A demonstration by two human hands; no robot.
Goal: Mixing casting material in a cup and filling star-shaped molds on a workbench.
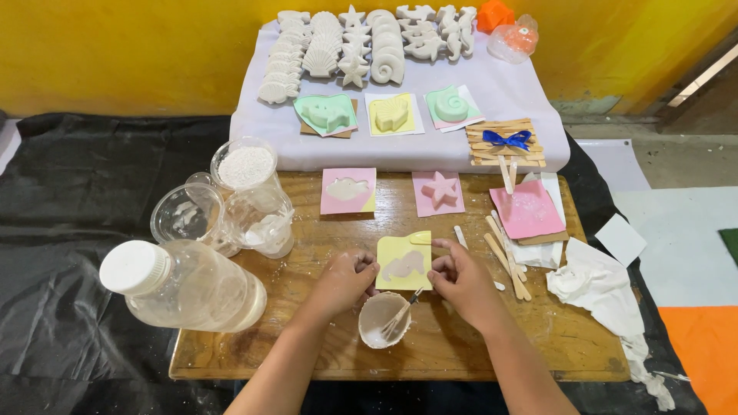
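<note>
Low in the middle of the frame, the fingers of the left hand (346, 278) were curled and pinched the left edge of a yellow mould (403, 261), a soft-looking square sheet with a pale, fish-like hollow filled with white plaster. The right hand (460, 278) pinched the mould's right edge between thumb and forefinger, its other fingers bent. The mould lay flat on the wooden table (477, 342), whose grain was smeared with dried white dust.

Just below the mould, between the wrists, sat a small rounded bowl (378, 319) crusted with plaster, a thin stick (405, 307) leaning in it.

Right of the right hand lay a loose bundle of flat wooden craft sticks (507, 257), a pink mould (527, 209) and crumpled white paper (596, 288). Above the hands sat a pink-and-yellow mould (348, 190) and a pink star mould (438, 192).

At left of centre, a clear plastic bottle (192, 288) with a white cap lay on its side, beside clear plastic cups (188, 211) and a jar of white powder (246, 165).

Along the top of the frame, a white cloth (500, 96) carried rows of matte white plaster casts (361, 42) shaped like shells, stars and seahorses, three pastel moulds (392, 114), and a slatted stick raft with a blue bow (507, 140).
</note>
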